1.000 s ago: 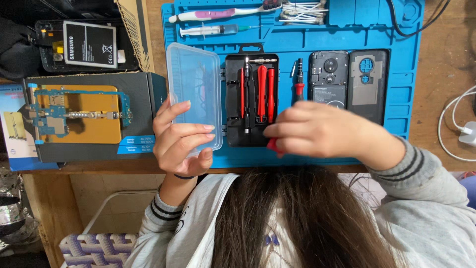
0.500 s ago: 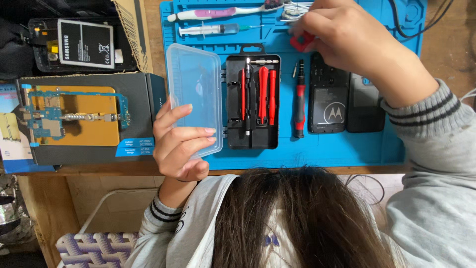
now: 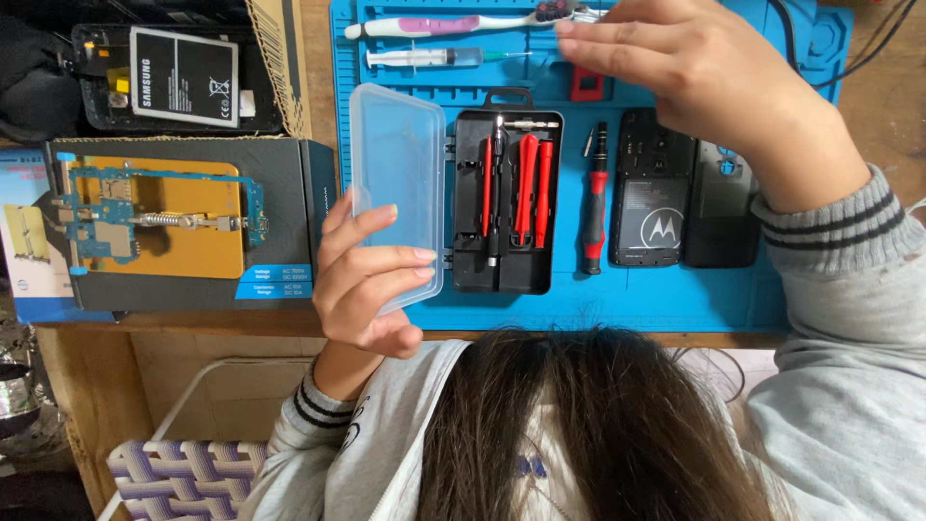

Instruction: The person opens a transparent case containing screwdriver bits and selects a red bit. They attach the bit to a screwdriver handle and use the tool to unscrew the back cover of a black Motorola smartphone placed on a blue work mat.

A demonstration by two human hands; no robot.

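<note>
The left hand (image 3: 371,280) rests on the open lid (image 3: 397,183) – the tool case (image 3: 506,203) lies just right of it, on the mat (image 3: 675,299). Right of the case lie a screwdriver (image 3: 594,198) and a phone (image 3: 658,188), both below the right hand (image 3: 704,72) – a syringe (image 3: 434,57) lies to its left.

A wooden desk (image 3: 897,116) carries a blue work mat (image 3: 675,299) across its middle and right. At nine o'clock of the mat lies a dark box (image 3: 289,289) topped with a gold plate and circuit board, and at eleven o'clock sits a cardboard box (image 3: 275,58). A white cable (image 3: 916,207) trails at three o'clock.
</note>
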